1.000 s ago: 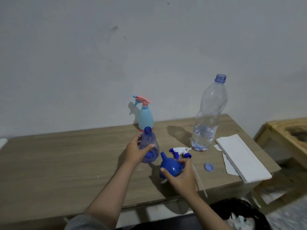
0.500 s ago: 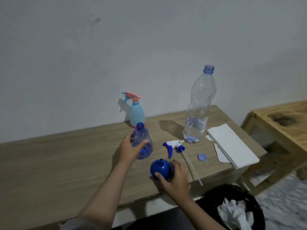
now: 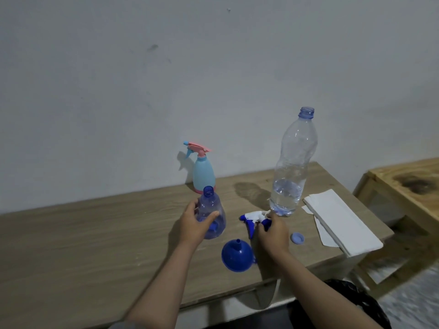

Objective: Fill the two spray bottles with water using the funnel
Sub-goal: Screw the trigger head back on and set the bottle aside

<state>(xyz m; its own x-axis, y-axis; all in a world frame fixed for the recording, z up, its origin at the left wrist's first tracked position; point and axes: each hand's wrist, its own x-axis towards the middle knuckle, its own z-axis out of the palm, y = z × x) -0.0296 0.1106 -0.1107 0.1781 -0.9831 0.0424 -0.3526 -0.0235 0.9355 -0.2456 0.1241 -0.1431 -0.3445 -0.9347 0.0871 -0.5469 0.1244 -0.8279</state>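
Note:
A clear blue spray bottle (image 3: 212, 210) with no head stands upright on the wooden table (image 3: 95, 233); my left hand (image 3: 194, 223) grips its side. My right hand (image 3: 273, 231) closes on the white and blue spray head (image 3: 253, 218), which lies on the table with its tube reaching towards the front edge. The blue funnel (image 3: 237, 255) rests mouth down on the table, free of both hands. A light blue spray bottle with a pink head (image 3: 203, 173) stands by the wall. A tall clear water bottle (image 3: 293, 167), uncapped and about a third full, stands to the right.
A blue cap (image 3: 297, 238) lies right of my right hand. Folded white paper towels (image 3: 342, 222) sit at the table's right end. A second wooden table (image 3: 408, 186) stands further right. A black bin (image 3: 356, 305) with crumpled paper is below the table's front edge.
My right hand set the funnel down on the table, let it go, and moved up to take hold of the spray head. My left hand stayed on the clear blue bottle.

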